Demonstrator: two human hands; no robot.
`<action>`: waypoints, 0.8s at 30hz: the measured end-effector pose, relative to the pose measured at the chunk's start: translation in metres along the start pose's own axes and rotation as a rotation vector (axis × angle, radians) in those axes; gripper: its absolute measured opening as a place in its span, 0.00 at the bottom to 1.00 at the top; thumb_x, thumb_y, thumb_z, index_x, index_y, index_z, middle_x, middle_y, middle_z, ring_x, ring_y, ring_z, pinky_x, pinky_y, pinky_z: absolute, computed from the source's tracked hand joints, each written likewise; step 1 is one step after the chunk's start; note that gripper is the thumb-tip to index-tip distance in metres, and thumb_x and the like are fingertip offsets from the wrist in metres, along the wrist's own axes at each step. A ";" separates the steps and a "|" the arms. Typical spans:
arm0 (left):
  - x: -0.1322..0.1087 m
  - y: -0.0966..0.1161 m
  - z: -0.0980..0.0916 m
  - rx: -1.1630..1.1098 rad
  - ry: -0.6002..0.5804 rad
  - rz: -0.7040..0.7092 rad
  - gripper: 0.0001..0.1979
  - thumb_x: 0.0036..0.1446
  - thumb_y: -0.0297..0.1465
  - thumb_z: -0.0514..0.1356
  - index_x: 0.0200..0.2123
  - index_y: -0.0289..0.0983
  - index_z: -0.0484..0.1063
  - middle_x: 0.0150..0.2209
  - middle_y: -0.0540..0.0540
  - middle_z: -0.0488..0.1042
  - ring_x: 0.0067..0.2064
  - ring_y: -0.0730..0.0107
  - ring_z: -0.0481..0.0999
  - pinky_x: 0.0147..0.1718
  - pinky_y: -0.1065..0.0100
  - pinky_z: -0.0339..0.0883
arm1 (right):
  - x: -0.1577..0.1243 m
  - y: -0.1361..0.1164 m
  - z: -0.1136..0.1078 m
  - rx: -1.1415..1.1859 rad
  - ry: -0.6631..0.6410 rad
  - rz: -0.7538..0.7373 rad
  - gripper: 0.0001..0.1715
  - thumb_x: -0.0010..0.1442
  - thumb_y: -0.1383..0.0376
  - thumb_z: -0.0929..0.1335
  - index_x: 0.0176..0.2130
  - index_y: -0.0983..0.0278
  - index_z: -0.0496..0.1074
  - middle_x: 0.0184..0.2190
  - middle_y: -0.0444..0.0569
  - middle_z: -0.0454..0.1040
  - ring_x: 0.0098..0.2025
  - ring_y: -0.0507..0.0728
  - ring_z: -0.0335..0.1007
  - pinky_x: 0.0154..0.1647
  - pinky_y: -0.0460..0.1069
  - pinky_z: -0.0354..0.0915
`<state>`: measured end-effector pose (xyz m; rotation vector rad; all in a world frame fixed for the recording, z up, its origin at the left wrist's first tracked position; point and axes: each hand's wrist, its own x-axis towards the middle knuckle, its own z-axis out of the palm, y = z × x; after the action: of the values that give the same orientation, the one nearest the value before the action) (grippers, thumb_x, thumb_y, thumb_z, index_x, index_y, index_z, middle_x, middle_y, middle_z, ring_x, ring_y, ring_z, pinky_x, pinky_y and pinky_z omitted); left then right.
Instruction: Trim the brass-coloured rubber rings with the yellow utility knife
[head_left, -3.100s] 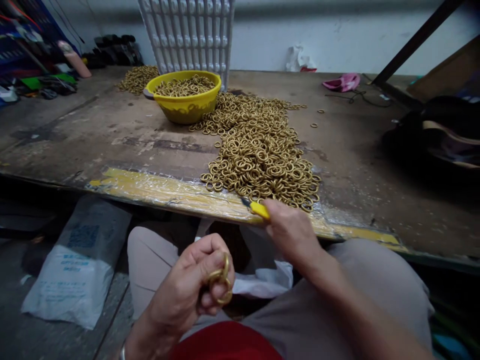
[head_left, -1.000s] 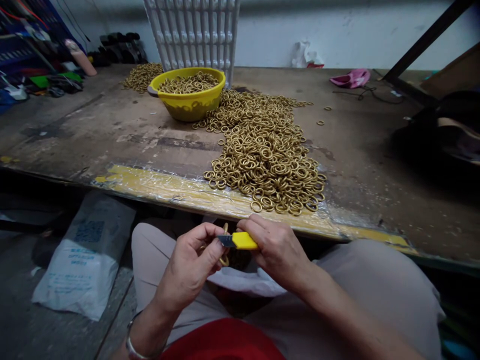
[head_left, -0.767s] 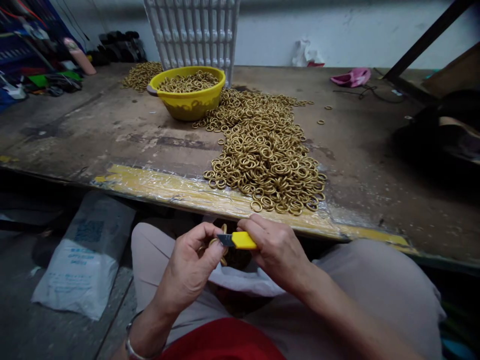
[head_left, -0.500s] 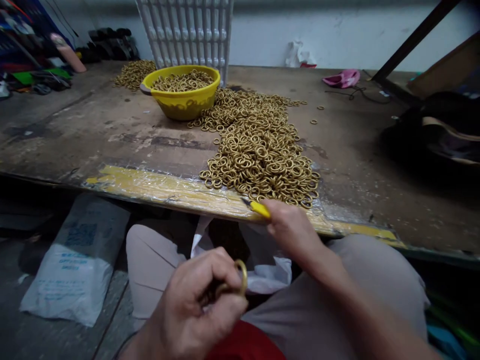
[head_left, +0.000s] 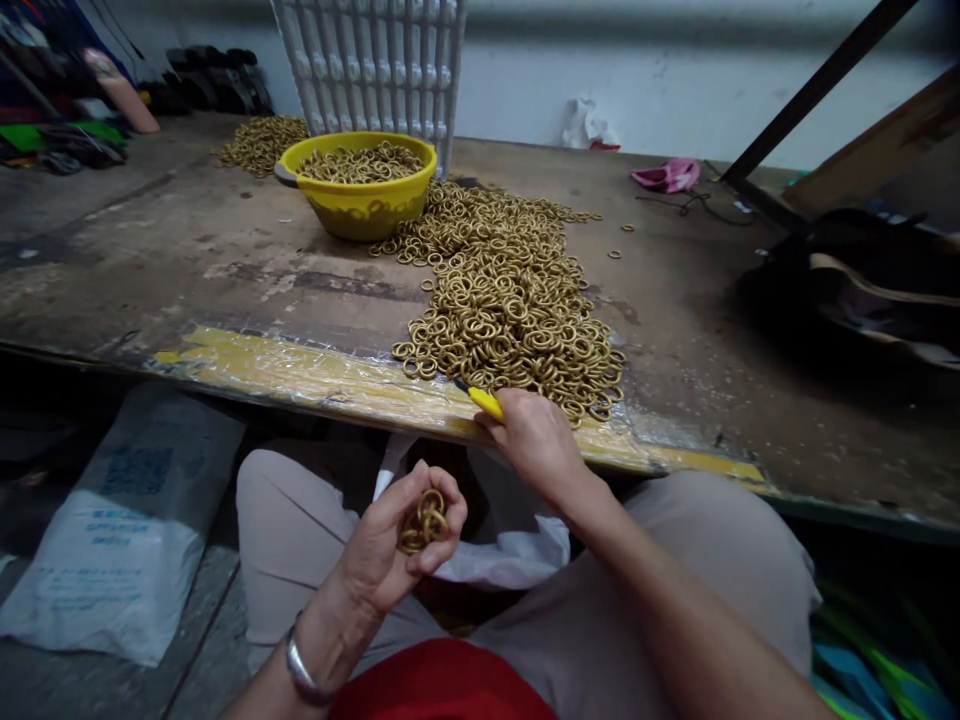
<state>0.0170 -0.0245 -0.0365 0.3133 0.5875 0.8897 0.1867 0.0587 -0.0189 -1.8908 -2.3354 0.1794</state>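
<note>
Several brass-coloured rings (head_left: 424, 522) lie cupped in my left hand (head_left: 397, 540), palm up with the fingers curled round them, above my lap. My right hand (head_left: 536, 440) grips a yellow tool with a dark tip (head_left: 486, 403) at the table's front edge. Just beyond that hand spreads a big pile of rings (head_left: 517, 310). The tool's tip points left, near the pile's front edge, over the yellow taped strip (head_left: 300, 375).
A yellow basin (head_left: 367, 215) full of rings stands at the back, before a grey ribbed panel (head_left: 375, 70). Behind it at left lies a smaller ring pile (head_left: 262, 145). A dark bag (head_left: 862, 290) is at right, a white sack (head_left: 127, 520) on the floor, a white bag (head_left: 517, 555) between the knees.
My left hand has turned palm up and opened out somewhat, showing several rings instead of one pinched ring. My right hand with the yellow tool has shifted slightly left.
</note>
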 end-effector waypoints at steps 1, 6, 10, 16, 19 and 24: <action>0.003 -0.001 -0.002 -0.015 0.015 -0.007 0.17 0.60 0.42 0.56 0.30 0.32 0.69 0.25 0.46 0.70 0.14 0.84 0.60 0.12 0.80 0.40 | 0.002 0.001 -0.001 0.025 -0.005 0.007 0.08 0.59 0.64 0.66 0.29 0.65 0.69 0.28 0.49 0.73 0.28 0.54 0.66 0.27 0.48 0.49; 0.015 0.001 -0.004 0.022 0.211 -0.015 0.12 0.55 0.33 0.63 0.38 0.30 0.72 0.33 0.38 0.76 0.21 0.77 0.71 0.10 0.82 0.46 | -0.003 0.000 -0.010 0.619 -0.035 0.001 0.10 0.56 0.66 0.65 0.23 0.65 0.66 0.21 0.42 0.64 0.23 0.49 0.57 0.26 0.46 0.50; 0.016 0.007 0.005 0.060 0.196 0.047 0.16 0.54 0.30 0.64 0.46 0.32 0.70 0.38 0.37 0.76 0.24 0.78 0.71 0.12 0.84 0.49 | -0.016 -0.006 -0.013 1.287 -0.244 0.112 0.13 0.55 0.57 0.67 0.30 0.66 0.67 0.19 0.38 0.60 0.19 0.46 0.52 0.21 0.43 0.50; 0.010 0.016 0.019 0.099 0.136 0.132 0.11 0.54 0.30 0.65 0.40 0.32 0.71 0.35 0.44 0.74 0.21 0.83 0.64 0.12 0.84 0.49 | -0.024 -0.014 -0.006 1.650 -0.435 0.211 0.18 0.53 0.53 0.70 0.33 0.65 0.66 0.17 0.36 0.59 0.16 0.45 0.48 0.16 0.42 0.44; 0.009 0.018 0.020 0.144 0.140 0.136 0.11 0.51 0.30 0.67 0.37 0.31 0.73 0.34 0.45 0.73 0.22 0.83 0.63 0.13 0.83 0.51 | -0.026 -0.017 -0.004 1.675 -0.474 0.194 0.18 0.54 0.53 0.69 0.34 0.65 0.65 0.20 0.39 0.62 0.17 0.45 0.48 0.16 0.42 0.45; 0.006 0.019 0.021 0.260 0.231 0.178 0.14 0.47 0.34 0.70 0.32 0.31 0.72 0.29 0.47 0.70 0.21 0.83 0.61 0.13 0.82 0.50 | -0.031 -0.013 -0.007 1.135 -0.182 -0.105 0.12 0.60 0.61 0.64 0.28 0.65 0.66 0.21 0.42 0.63 0.23 0.48 0.56 0.25 0.44 0.53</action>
<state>0.0205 -0.0080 -0.0124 0.5079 0.9028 1.0303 0.1814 0.0258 -0.0100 -1.1698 -1.7113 1.3506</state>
